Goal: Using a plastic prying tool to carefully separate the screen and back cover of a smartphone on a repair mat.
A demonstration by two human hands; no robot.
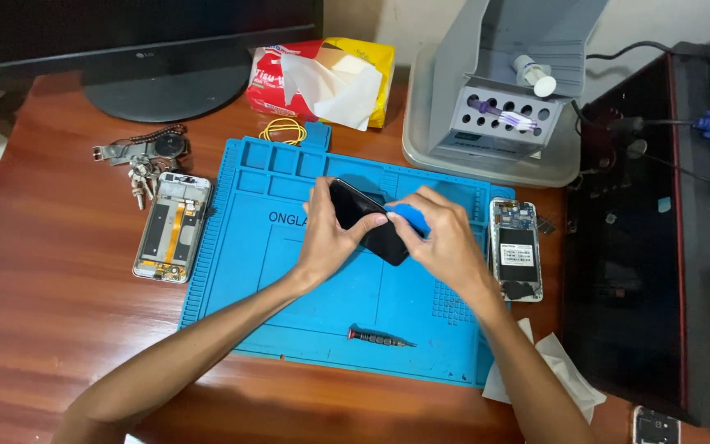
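While the blue work mat [289,271] fills mid-frame, the left hand [326,238] grasps a black phone [367,220] just above its centre; the right hand [445,238] pinches a blue pick [412,217] against the phone's edge.

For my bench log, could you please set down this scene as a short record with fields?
Surface: wooden table with a blue repair mat on it
Left hand: grips the black phone from its left side
Right hand: presses a blue pick against the phone's right edge
On the mat: small screwdriver, lying near the front edge
Left of the mat: opened phone frame, watch, keys
Right of the mat: opened phone body
Behind the mat: tissue pack, yellow rubber bands
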